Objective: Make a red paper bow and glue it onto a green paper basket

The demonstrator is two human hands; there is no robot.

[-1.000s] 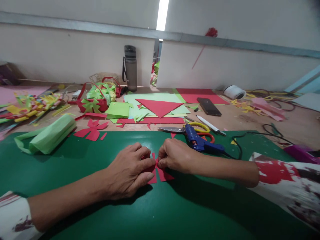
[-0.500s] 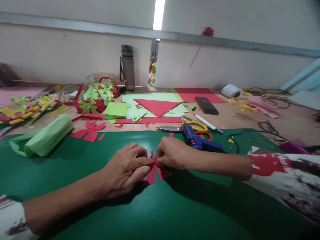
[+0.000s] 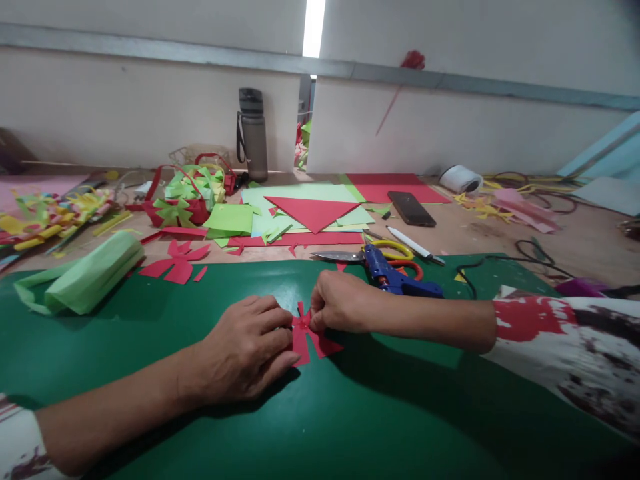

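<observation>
A red paper cutout (image 3: 301,345) is lying on the green mat (image 3: 320,420); setting its petals seems to be the step, calling next for a steady hold; the right hand (image 3: 341,301) is pinching it beside its centre, fingers together; the left hand's (image 3: 250,350) fingers are half-curling over its left side, their grip being hidden; behind, a red basket (image 3: 201,212) is holding green paper pieces (image 3: 186,185).

Dim; bright wall gap (image 3: 313,27); soft shadows.

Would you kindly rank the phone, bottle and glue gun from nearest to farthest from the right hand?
1. Glue gun: just beyond the right hand, on its right.
2. Phone: farther back, also rightward.
3. Bottle: by the back wall, leftward.
</observation>
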